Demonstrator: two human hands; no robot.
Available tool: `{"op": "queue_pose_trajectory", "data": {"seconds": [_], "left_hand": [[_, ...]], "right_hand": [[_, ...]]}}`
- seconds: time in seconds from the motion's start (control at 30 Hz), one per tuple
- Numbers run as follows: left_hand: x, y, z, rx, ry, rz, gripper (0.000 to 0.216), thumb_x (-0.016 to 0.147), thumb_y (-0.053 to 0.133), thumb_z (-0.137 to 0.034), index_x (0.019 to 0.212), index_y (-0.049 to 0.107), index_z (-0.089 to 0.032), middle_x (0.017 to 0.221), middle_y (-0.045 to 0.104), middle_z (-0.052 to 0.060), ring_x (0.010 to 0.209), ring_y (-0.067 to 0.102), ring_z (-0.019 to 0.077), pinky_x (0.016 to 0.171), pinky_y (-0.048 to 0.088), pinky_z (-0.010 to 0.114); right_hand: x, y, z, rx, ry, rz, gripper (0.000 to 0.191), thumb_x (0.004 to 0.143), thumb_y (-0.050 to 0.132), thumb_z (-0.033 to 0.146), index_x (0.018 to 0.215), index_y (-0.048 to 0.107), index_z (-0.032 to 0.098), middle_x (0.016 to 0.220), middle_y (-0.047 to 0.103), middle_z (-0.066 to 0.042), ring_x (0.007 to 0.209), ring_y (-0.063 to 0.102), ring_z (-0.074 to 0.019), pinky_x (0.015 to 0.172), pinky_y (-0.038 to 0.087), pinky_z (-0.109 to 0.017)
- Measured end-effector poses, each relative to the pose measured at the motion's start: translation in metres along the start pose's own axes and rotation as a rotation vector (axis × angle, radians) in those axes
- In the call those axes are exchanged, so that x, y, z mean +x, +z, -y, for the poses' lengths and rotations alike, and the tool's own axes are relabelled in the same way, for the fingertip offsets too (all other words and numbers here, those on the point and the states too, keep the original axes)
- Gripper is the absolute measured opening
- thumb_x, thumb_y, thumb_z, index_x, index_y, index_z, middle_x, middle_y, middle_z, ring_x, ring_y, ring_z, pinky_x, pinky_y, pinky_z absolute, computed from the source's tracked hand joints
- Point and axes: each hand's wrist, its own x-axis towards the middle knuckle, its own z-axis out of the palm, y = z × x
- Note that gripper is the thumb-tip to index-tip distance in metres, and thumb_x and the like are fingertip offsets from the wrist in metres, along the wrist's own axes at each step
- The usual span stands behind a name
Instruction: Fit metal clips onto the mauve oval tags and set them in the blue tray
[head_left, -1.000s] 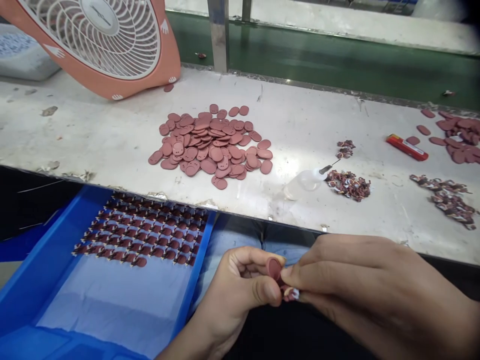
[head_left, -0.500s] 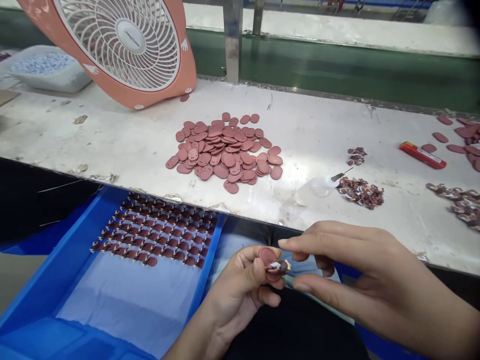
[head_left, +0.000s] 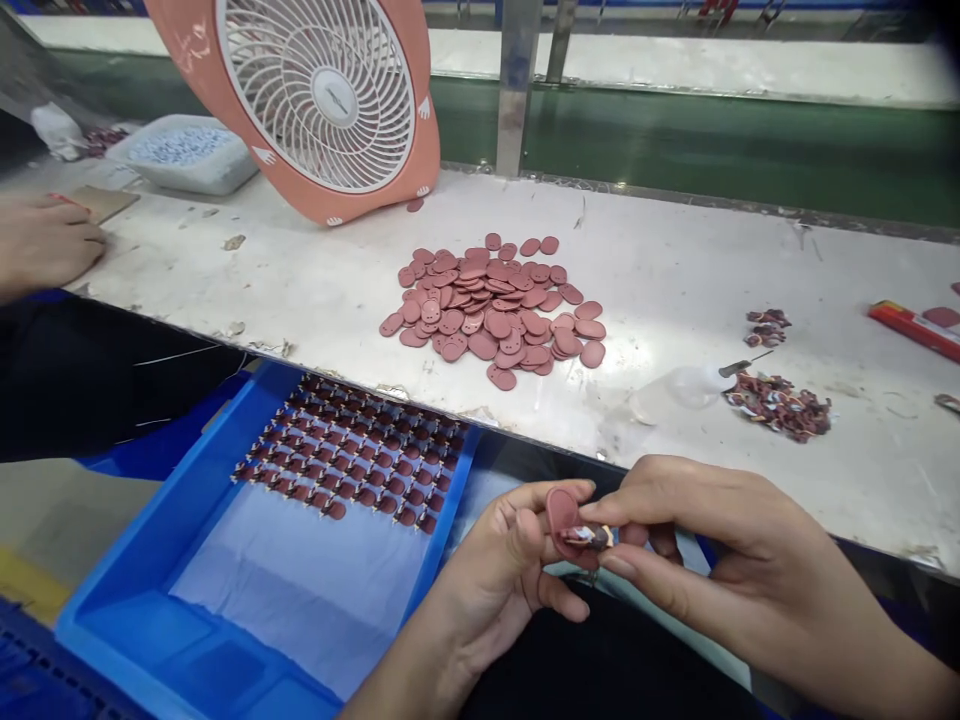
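My left hand [head_left: 491, 570] is closed on a reddish-brown oval disc [head_left: 561, 510], gripping its edge between thumb and fingers. Against the disc lies a small painted figure [head_left: 596, 537] in dark brown, white and cream. The thumb and forefinger of my right hand [head_left: 720, 560] pinch the figure's right end. On the bench beyond, a heap of similar oval discs [head_left: 487, 310] is spread out. A clear bottle with a needle tip [head_left: 694, 388] lies beside a small pile of painted figures [head_left: 784, 408].
Below the bench edge, a blue tray [head_left: 247, 410] holds rows of discs with figures on a pale liner. An orange fan [head_left: 330, 95] stands behind. At left are a white tub [head_left: 187, 155] and another person's hand [head_left: 49, 245]. A red box [head_left: 915, 328] lies at right.
My right thumb and forefinger have closed onto the figure, where they were apart from it before. The view has swung left, bringing another person's hand into sight.
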Motion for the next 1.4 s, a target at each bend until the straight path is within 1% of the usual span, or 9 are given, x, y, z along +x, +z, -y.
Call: {"op": "queue_pose_trajectory", "data": {"seconds": [0.07, 0.23, 0.5, 0.63, 0.83, 0.93, 1.07, 1.23, 1.4], "left_hand": [[-0.003, 0.001, -0.001, 0.043, 0.111, -0.103, 0.064, 0.063, 0.083, -0.061, 0.108, 0.075, -0.017, 0.086, 0.073, 0.007, 0.072, 0.069, 0.0154, 0.050, 0.058, 0.017], [-0.014, 0.004, 0.000, 0.191, 0.480, -0.395, 0.037, 0.058, 0.095, -0.036, 0.081, 0.072, -0.019, 0.073, 0.066, -0.001, 0.060, 0.058, 0.0095, 0.047, 0.051, 0.015], [-0.023, -0.005, 0.000, 0.339, 0.537, -0.596, 0.027, 0.070, 0.085, -0.041, 0.078, 0.069, -0.020, 0.079, 0.069, 0.001, 0.062, 0.063, 0.0123, 0.047, 0.050, 0.020], [-0.041, -0.053, -0.011, 0.630, 0.500, -0.977, 0.043, 0.071, 0.076, -0.056, 0.092, 0.070, -0.019, 0.089, 0.073, 0.007, 0.079, 0.072, 0.0246, 0.056, 0.057, 0.030], [-0.089, -0.169, -0.036, 0.990, 0.386, -1.398, 0.045, 0.067, 0.074, -0.056, 0.093, 0.072, -0.019, 0.100, 0.075, 0.011, 0.080, 0.067, 0.0259, 0.068, 0.054, 0.037], [-0.101, -0.205, -0.040, 1.184, 0.184, -1.449, 0.033, 0.076, 0.073, -0.048, 0.094, 0.074, -0.020, 0.092, 0.074, 0.007, 0.074, 0.064, 0.0234, 0.076, 0.052, 0.042], [-0.097, -0.221, -0.038, 1.315, -0.030, -1.450, 0.035, 0.089, 0.065, -0.047, 0.107, 0.069, -0.017, 0.094, 0.071, 0.004, 0.081, 0.067, 0.0209, 0.080, 0.054, 0.044], [-0.084, -0.223, -0.037, 1.395, -0.093, -1.437, 0.034, 0.094, 0.061, -0.044, 0.116, 0.065, -0.018, 0.112, 0.070, 0.008, 0.095, 0.068, 0.0231, 0.085, 0.056, 0.046], [-0.082, -0.227, -0.038, 1.432, -0.083, -1.438, 0.034, 0.093, 0.061, -0.044, 0.115, 0.067, -0.018, 0.108, 0.072, 0.008, 0.094, 0.069, 0.0237, 0.086, 0.055, 0.047]], "right_hand": [[0.000, 0.010, -0.002, -0.099, -0.066, -0.097, 0.020, 0.090, 0.064, 0.009, 0.105, 0.068, 0.021, 0.078, 0.065, 0.002, 0.066, 0.062, -0.0074, 0.059, 0.049, -0.017], [-0.001, 0.044, -0.016, -0.420, -0.333, -0.328, 0.024, 0.091, 0.067, 0.007, 0.114, 0.066, 0.013, 0.084, 0.070, -0.006, 0.069, 0.063, -0.0138, 0.060, 0.051, -0.026], [0.015, 0.075, -0.024, -0.478, -0.502, -0.278, 0.018, 0.090, 0.067, 0.005, 0.108, 0.065, 0.006, 0.077, 0.070, -0.008, 0.063, 0.057, -0.0163, 0.055, 0.047, -0.030], [0.010, 0.068, -0.018, -0.482, -0.520, -0.218, 0.015, 0.092, 0.067, 0.009, 0.107, 0.067, 0.008, 0.072, 0.070, -0.004, 0.058, 0.058, -0.0139, 0.053, 0.046, -0.029], [-0.013, 0.044, -0.029, -0.562, -0.422, -0.244, 0.015, 0.090, 0.068, 0.002, 0.104, 0.068, 0.006, 0.074, 0.069, -0.007, 0.063, 0.061, -0.0133, 0.059, 0.047, -0.028], [-0.018, 0.038, -0.036, -0.609, -0.402, -0.288, 0.019, 0.086, 0.072, 0.000, 0.103, 0.068, 0.006, 0.073, 0.068, -0.006, 0.064, 0.060, -0.0128, 0.061, 0.048, -0.028], [-0.020, 0.034, -0.041, -0.625, -0.396, -0.339, 0.021, 0.084, 0.072, -0.001, 0.104, 0.067, 0.006, 0.071, 0.068, -0.006, 0.064, 0.060, -0.0129, 0.063, 0.048, -0.028], [-0.022, 0.031, -0.043, -0.625, -0.398, -0.369, 0.025, 0.082, 0.073, -0.004, 0.103, 0.067, 0.006, 0.071, 0.068, -0.006, 0.065, 0.060, -0.0129, 0.064, 0.049, -0.028], [-0.027, 0.031, -0.049, -0.640, -0.372, -0.401, 0.024, 0.081, 0.075, -0.003, 0.101, 0.068, 0.008, 0.073, 0.068, -0.005, 0.065, 0.061, -0.0129, 0.063, 0.050, -0.028]]}}
